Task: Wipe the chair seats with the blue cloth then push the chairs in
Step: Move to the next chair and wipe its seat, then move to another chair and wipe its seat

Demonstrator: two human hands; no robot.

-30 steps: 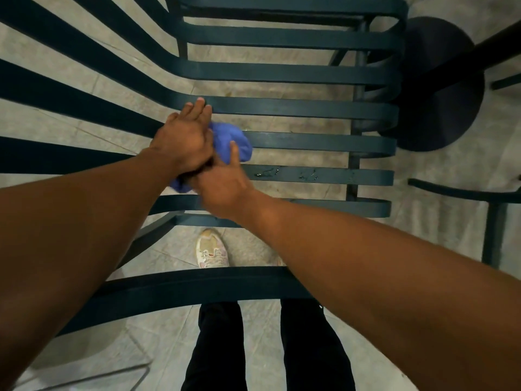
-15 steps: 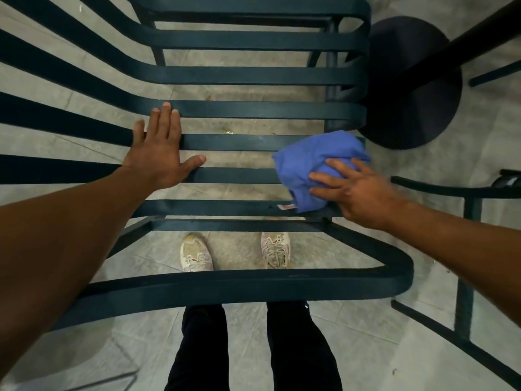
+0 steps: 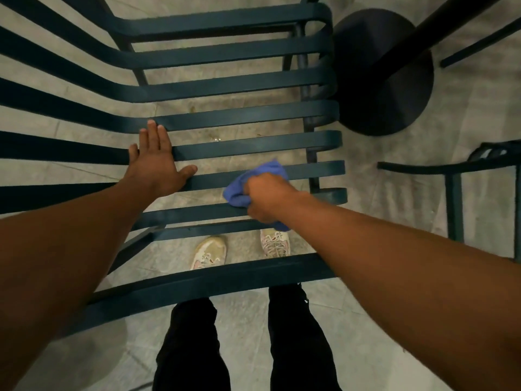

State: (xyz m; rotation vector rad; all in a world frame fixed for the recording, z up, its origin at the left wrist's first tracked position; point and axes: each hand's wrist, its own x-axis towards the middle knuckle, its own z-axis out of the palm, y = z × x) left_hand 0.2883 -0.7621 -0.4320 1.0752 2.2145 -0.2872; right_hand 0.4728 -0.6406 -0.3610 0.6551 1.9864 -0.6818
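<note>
Under my fingers (image 3: pixel 158 136) the chair seat (image 3: pixel 253 145) slats look like painted metal, dark teal, smooth with a dull sheen. The blue cloth (image 3: pixel 239 190) is soft, matt fabric (crumpled). The floor (image 3: pixel 394 198) is rough, mottled grey.

Right hand (image 3: pixel 267 200) with cloth (image 3: pixel 253 183): a second ago both hands met at the seat's left-middle, cloth bunched between them. Half a second ago the right hand had carried the cloth out to the slats' right ends, fingers spread flat on top. Now it is back inward toward mid-seat, cloth balled smaller in a closed fist, over the nearer slats.

Left hand (image 3: pixel 156 167): off the cloth since the first picture, now pressed flat, fingers spread, on the slats' left side.

View has shifted; both shoes (image 3: pixel 275 242) now show under the seat, only one at first.
</note>
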